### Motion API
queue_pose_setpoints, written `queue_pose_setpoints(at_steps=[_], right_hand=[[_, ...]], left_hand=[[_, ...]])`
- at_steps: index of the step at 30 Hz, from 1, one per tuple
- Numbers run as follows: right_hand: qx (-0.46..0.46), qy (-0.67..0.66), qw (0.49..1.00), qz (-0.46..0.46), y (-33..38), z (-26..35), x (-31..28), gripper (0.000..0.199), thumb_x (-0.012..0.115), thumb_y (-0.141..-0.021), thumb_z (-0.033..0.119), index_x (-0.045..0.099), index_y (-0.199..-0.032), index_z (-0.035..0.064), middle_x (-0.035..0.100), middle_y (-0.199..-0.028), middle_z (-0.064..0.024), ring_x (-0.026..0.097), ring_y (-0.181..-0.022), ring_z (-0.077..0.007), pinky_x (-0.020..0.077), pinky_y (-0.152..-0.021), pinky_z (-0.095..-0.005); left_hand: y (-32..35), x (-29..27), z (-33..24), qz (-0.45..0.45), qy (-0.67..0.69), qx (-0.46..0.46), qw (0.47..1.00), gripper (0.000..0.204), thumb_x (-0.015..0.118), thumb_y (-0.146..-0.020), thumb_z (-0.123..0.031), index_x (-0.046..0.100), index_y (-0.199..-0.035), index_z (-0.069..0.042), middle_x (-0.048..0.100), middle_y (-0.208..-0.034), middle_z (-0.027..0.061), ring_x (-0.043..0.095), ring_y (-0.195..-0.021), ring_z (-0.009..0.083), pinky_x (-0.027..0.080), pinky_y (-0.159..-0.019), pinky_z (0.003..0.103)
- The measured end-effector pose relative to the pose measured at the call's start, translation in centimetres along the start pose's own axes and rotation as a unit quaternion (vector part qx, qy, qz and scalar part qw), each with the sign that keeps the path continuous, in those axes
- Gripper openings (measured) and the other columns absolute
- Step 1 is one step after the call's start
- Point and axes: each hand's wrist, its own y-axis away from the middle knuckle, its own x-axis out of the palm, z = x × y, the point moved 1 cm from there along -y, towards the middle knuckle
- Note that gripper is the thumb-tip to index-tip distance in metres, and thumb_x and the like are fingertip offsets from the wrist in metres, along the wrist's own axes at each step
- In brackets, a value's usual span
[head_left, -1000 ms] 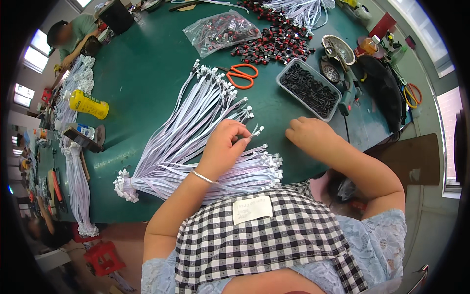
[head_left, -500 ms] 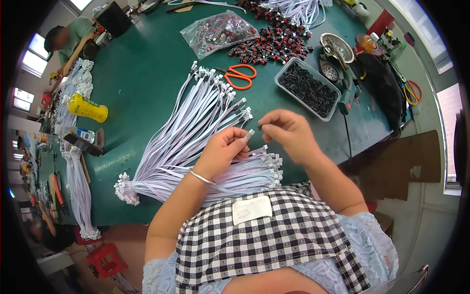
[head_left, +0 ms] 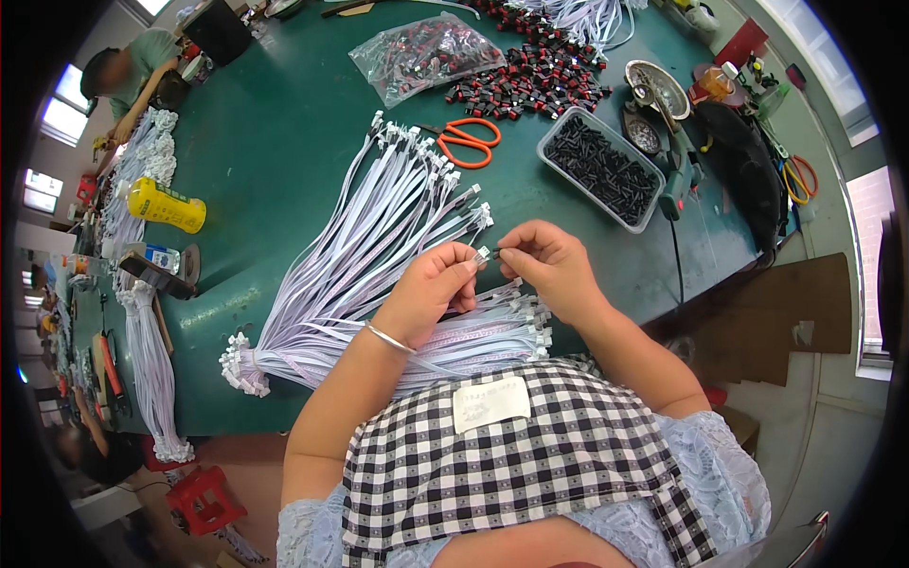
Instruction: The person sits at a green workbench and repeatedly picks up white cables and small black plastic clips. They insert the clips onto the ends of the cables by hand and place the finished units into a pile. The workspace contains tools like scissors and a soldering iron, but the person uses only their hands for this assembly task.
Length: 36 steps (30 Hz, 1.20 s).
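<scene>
Close together above the green table, my two hands meet over a fan of flat white cables. My left hand pinches a cable end with a small white connector. Facing it, my right hand holds a tiny black piece between thumb and fingertips, right beside the connector. Whether the two parts touch is too small to tell. The bundle of white cables is gathered at the left and spreads toward my hands. Several of its ends carry black pieces. Part of the bundle lies under my left forearm.
Beyond my right hand stands a clear tub of small black pieces. Orange-handled scissors lie past the cables. Farther back are a plastic bag and a red-black heap of parts. A yellow bottle and another person are left.
My right hand has moved left, bringing the black piece up to the white connector. My left hand has stayed nearly in place, still pinching the cable end.
</scene>
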Motion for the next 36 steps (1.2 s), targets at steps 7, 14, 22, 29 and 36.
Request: queue_pose_setpoints(at_steps=[7,14,22,29,36], right_hand=[[-0.011,0.038,0.999,0.003,0.17,0.35,0.28,0.011,0.060,-0.086,0.000,0.059,-0.097,-0.0013,0.062,-0.086,-0.0043,0.060,-0.077,-0.0090,0.0489,-0.069,-0.0212],[-0.043,0.085,0.995,-0.013,0.55,-0.01,0.33,0.009,0.063,-0.084,0.002,0.061,-0.092,-0.0008,0.063,-0.083,-0.0029,0.060,-0.074,-0.0068,0.0481,-0.065,-0.0209],[-0.083,0.179,0.980,0.000,0.28,0.56,-0.01,0.009,0.061,-0.083,0.000,0.061,-0.092,-0.0010,0.061,-0.084,-0.0041,0.058,-0.071,-0.0077,0.0468,-0.061,-0.0214],[-0.092,0.201,0.975,-0.003,0.33,0.61,0.01,0.009,0.060,-0.084,0.000,0.061,-0.092,-0.0013,0.061,-0.084,-0.0045,0.060,-0.073,-0.0082,0.0476,-0.061,-0.0214],[-0.098,0.168,0.981,-0.016,0.27,0.05,0.22,0.008,0.063,-0.081,0.003,0.062,-0.089,0.0010,0.060,-0.080,-0.0037,0.054,-0.067,-0.0077,0.0442,-0.060,-0.0229]], left_hand=[[0.10,0.09,-0.02,-0.002,0.010,0.004,1.000,0.008,0.052,-0.093,-0.015,0.055,-0.097,-0.008,0.054,-0.071,-0.0022,0.053,-0.062,0.0073,0.045,-0.060,0.021],[0.00,-0.12,0.13,-0.008,0.011,0.021,1.000,0.009,0.051,-0.093,-0.014,0.054,-0.098,-0.008,0.055,-0.072,-0.0013,0.054,-0.063,0.0078,0.045,-0.061,0.021],[0.14,0.12,0.21,-0.016,-0.003,0.032,0.999,0.011,0.050,-0.094,-0.015,0.054,-0.100,-0.006,0.056,-0.075,-0.0007,0.054,-0.063,0.0060,0.045,-0.059,0.019],[0.18,0.64,0.15,-0.037,-0.051,0.041,0.997,0.011,0.050,-0.094,-0.013,0.054,-0.099,-0.004,0.056,-0.074,-0.0002,0.054,-0.063,0.0060,0.046,-0.059,0.020],[0.31,0.73,0.06,-0.045,-0.054,0.041,0.997,0.012,0.050,-0.094,-0.014,0.054,-0.099,-0.005,0.057,-0.074,0.0000,0.054,-0.062,0.0060,0.046,-0.059,0.019]])
